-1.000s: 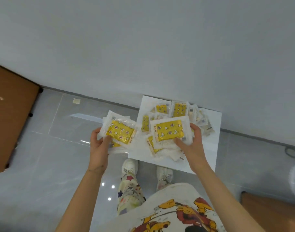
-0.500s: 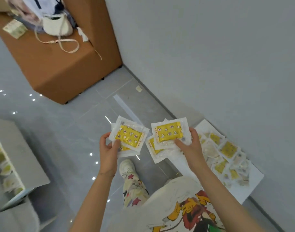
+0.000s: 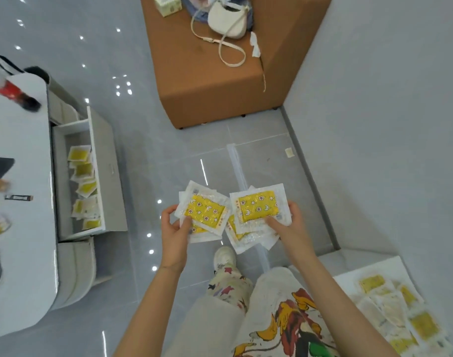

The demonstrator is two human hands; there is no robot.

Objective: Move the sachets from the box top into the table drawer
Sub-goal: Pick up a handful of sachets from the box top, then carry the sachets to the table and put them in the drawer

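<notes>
My left hand (image 3: 174, 235) grips a small stack of white sachets with yellow patterned centres (image 3: 203, 211) at chest height over the floor. My right hand (image 3: 289, 228) holds a second stack of the same sachets (image 3: 258, 207) just to the right of it. At the far left the white table's drawer (image 3: 101, 176) stands pulled out, with several yellow sachets (image 3: 83, 186) lying inside. The white box top (image 3: 390, 266) is at the lower right, and several more sachets (image 3: 400, 313) are scattered on it.
The white table (image 3: 22, 202) at the left carries a red-capped bottle (image 3: 14, 92) and small items. A brown cabinet (image 3: 220, 81) with a white handbag (image 3: 228, 21) stands ahead against the grey wall (image 3: 387, 124). Glossy grey floor lies between me and the drawer.
My view has swung left from the box top toward the table, bringing the pulled-out drawer into sight. Both hands keep their stacks and have come away from the box top.
</notes>
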